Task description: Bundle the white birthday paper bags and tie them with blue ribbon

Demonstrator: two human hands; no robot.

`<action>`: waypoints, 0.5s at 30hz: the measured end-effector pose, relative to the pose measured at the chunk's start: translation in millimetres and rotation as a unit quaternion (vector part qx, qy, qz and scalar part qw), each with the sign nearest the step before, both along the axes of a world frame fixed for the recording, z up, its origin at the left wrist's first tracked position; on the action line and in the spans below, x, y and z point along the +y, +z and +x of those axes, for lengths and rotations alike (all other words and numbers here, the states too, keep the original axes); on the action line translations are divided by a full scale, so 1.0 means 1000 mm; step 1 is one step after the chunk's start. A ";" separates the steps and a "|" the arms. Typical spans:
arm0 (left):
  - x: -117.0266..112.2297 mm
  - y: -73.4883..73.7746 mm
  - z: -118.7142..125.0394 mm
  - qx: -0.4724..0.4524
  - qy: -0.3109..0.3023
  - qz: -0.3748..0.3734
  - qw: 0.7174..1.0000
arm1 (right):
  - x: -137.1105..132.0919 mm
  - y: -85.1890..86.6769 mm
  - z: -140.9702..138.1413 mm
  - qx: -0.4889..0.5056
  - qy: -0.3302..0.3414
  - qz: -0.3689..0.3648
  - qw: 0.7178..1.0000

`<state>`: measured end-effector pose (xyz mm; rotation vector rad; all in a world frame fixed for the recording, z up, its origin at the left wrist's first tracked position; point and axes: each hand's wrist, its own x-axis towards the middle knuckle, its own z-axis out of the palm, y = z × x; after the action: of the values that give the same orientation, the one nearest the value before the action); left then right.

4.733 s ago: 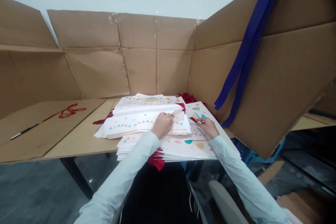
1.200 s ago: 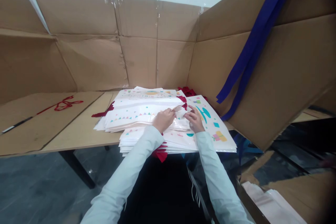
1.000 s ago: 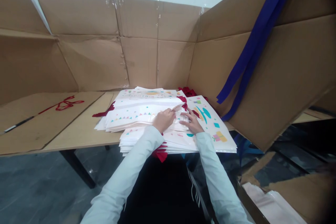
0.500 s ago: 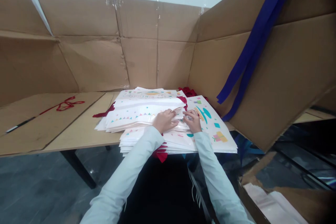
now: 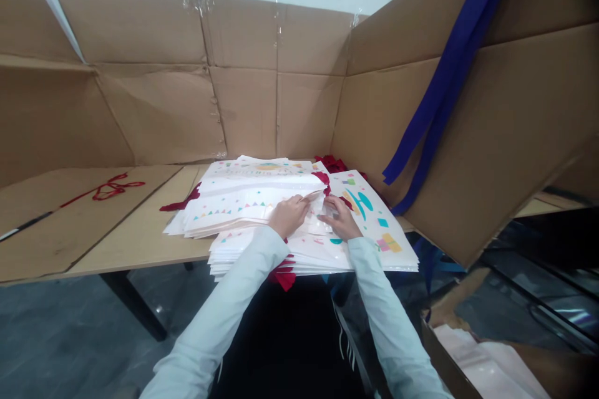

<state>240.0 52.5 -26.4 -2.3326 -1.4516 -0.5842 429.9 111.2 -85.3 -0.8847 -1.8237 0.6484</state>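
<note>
Two overlapping stacks of flat white paper bags printed with coloured shapes lie on the table: an upper stack (image 5: 243, 202) at the left and a lower stack (image 5: 374, 243) at the right. Red ribbon handles (image 5: 333, 164) stick out behind them and at the front edge (image 5: 283, 277). My left hand (image 5: 286, 215) is closed on the right edge of the top bag of the upper stack, lifting it a little. My right hand (image 5: 340, 218) is right beside it, fingers pinching at that same bag edge near a red ribbon end (image 5: 322, 179).
Brown cardboard walls (image 5: 276, 87) enclose the wooden table (image 5: 140, 237) on three sides. A blue strip (image 5: 440, 81) hangs over the right wall. A loose red ribbon (image 5: 105, 188) and a pen (image 5: 23, 224) lie far left. A carton with pale sheets (image 5: 486, 361) sits at lower right.
My right hand has come left from the lower stack to the bag edge beside my left hand. My left hand has stayed on the top bag's edge.
</note>
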 end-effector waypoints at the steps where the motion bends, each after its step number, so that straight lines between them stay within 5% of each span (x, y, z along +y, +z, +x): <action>1: 0.000 0.000 0.000 -0.001 0.003 -0.004 1.000 | 0.002 0.000 -0.001 -0.016 -0.025 0.013 0.999; 11: 0.001 -0.001 -0.004 -0.023 -0.028 -0.012 0.999 | 0.006 0.010 -0.015 -0.051 -0.158 0.155 0.974; 15: 0.003 -0.003 -0.005 -0.025 -0.026 -0.017 0.999 | 0.008 0.008 -0.015 -0.014 -0.167 0.138 0.976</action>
<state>235.4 55.3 -29.0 -2.4045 -1.4383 -0.6399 414.8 119.6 -77.4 -0.9829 -1.6856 0.1667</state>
